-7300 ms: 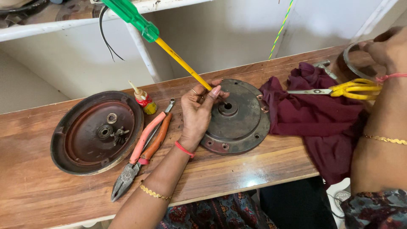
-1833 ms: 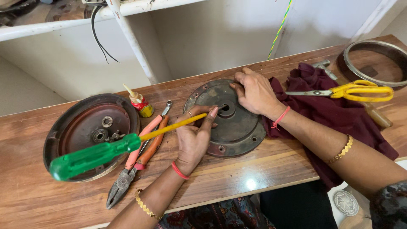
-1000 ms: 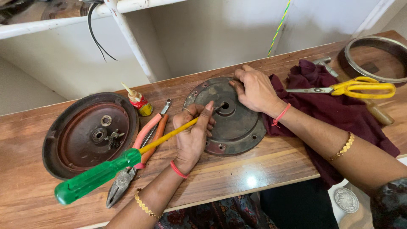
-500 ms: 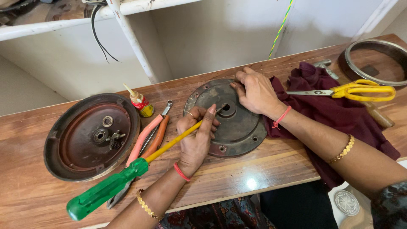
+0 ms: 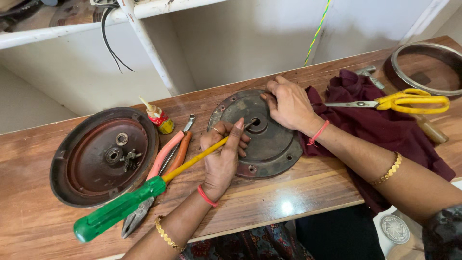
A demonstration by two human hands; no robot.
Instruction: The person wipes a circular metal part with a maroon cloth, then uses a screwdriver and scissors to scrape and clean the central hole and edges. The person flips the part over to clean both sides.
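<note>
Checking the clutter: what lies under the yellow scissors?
The scissors lie on a dark red cloth spread over the wooden bench. Whatever the cloth covers stays hidden.

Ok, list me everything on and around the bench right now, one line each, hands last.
round metal cover plate: one, dark grey, bench centre, under both hands
screwdriver: one, green handle, yellow shaft, tip at the plate's centre hole
pliers: one, orange-pink handles, between housing and plate
bowl-shaped housing: one, rusty brown, bench left
small bottle: one, yellow with red neck, behind the pliers
cloth: one, maroon, bench right
scissors: one, yellow handles, on the cloth
metal ring: one, dark, far right
wooden bench: one, brown
left hand: grip around the screwdriver shaft
right hand: fingers pressing the plate's far edge
</note>
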